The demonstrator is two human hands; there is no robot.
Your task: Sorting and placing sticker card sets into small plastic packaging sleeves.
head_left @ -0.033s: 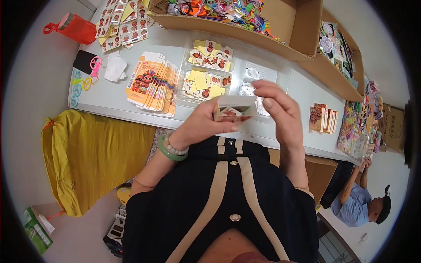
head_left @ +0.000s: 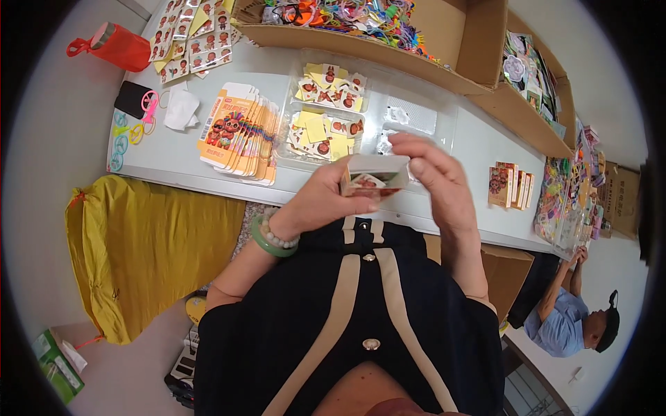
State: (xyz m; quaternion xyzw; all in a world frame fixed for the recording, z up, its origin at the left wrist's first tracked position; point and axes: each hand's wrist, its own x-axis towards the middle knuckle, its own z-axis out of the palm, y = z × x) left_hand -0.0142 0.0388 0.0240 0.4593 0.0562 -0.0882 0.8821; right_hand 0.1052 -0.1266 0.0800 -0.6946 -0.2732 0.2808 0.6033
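Both my hands hold a small printed carton box (head_left: 371, 177) in front of my chest, just above the table's near edge. My left hand (head_left: 322, 201) grips it from below and the left. A green bangle and a bead bracelet (head_left: 272, 237) sit on that wrist. My right hand (head_left: 433, 177) pinches the box's right end, its fingers bent over the open white top flap. Behind the box lies a fanned stack of flat orange and white cartons (head_left: 239, 132). Beside that stack is a clear tray of small yellow picture cards (head_left: 326, 111).
The pale table (head_left: 173, 163) also carries several finished small boxes (head_left: 510, 184) at the right. Cardboard boxes of colourful toys (head_left: 361, 24) line the far side. A yellow sack (head_left: 146, 256) hangs at the left, with a red bag (head_left: 114, 45) beyond. Another person (head_left: 576, 322) crouches at the lower right.
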